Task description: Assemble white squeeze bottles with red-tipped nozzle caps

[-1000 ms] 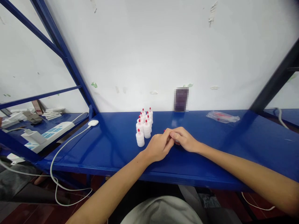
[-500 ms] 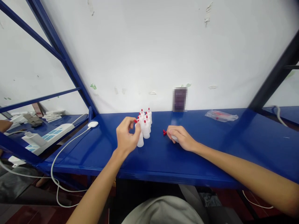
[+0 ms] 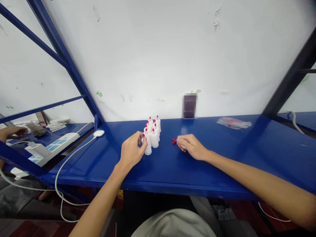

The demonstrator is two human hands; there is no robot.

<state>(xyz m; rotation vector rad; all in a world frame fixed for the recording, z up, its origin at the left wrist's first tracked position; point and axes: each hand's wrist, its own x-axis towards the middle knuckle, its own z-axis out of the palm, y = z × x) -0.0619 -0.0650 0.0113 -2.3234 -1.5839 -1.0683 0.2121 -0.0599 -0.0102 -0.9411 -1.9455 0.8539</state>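
Several white bottles with red tips (image 3: 154, 140) stand upright in a cluster on the blue table (image 3: 158, 171). At the cluster's front left, my left hand (image 3: 133, 148) has thumb and fingers closed around a red-tipped white bottle (image 3: 142, 140), mostly hidden by the hand. Farther right, my right hand (image 3: 192, 146) is closed on a white object (image 3: 183, 146), of which only a small part shows. Several small red caps (image 3: 173, 141) lie on the table just left of my right fingertips.
A clear plastic bag with red pieces (image 3: 234, 122) lies at the back right. A dark pixelated rectangle (image 3: 189, 106) is against the wall. A white cable and puck (image 3: 98, 133), a power strip (image 3: 55, 146) and another person's hand (image 3: 18, 131) are at left.
My left hand has shifted slightly left and down, uncovering more of the front bottle. My right hand has barely moved. At far left, the other person's hand has come farther into view.
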